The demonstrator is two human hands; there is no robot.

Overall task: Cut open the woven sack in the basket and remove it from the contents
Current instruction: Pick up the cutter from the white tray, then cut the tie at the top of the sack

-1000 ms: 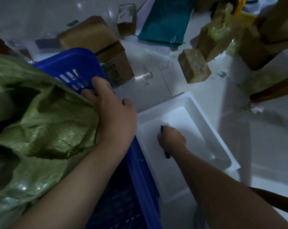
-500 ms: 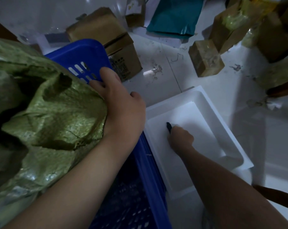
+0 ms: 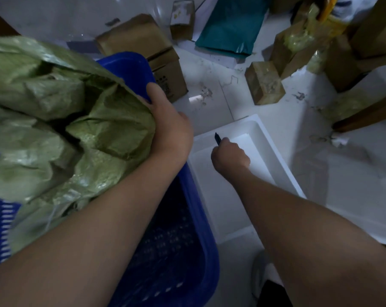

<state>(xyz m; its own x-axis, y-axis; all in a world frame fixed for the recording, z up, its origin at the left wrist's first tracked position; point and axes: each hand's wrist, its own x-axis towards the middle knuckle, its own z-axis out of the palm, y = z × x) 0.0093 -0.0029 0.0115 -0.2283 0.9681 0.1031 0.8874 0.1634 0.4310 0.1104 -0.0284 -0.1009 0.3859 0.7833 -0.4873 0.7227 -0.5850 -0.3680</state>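
A crumpled green woven sack (image 3: 61, 129) fills the left side and lies in a blue plastic basket (image 3: 187, 251). My left hand (image 3: 167, 127) grips the sack's right edge at the basket's far rim. My right hand (image 3: 230, 157) is closed around a small dark cutter (image 3: 217, 138) whose tip sticks up from the fist. That hand hovers over a white foam tray (image 3: 274, 156) on the floor, right of the basket. The sack's contents are hidden.
Cardboard boxes (image 3: 147, 49) stand just beyond the basket, with more taped boxes (image 3: 265, 85) and a teal bag (image 3: 232, 25) at the back. A brown wooden leg (image 3: 365, 116) slants in at the right. White tiled floor (image 3: 212, 100) lies between them.
My right hand has risen slightly from the tray floor with the cutter in it, tip now pointing up. My left hand keeps its hold on the sack. The view has shifted.
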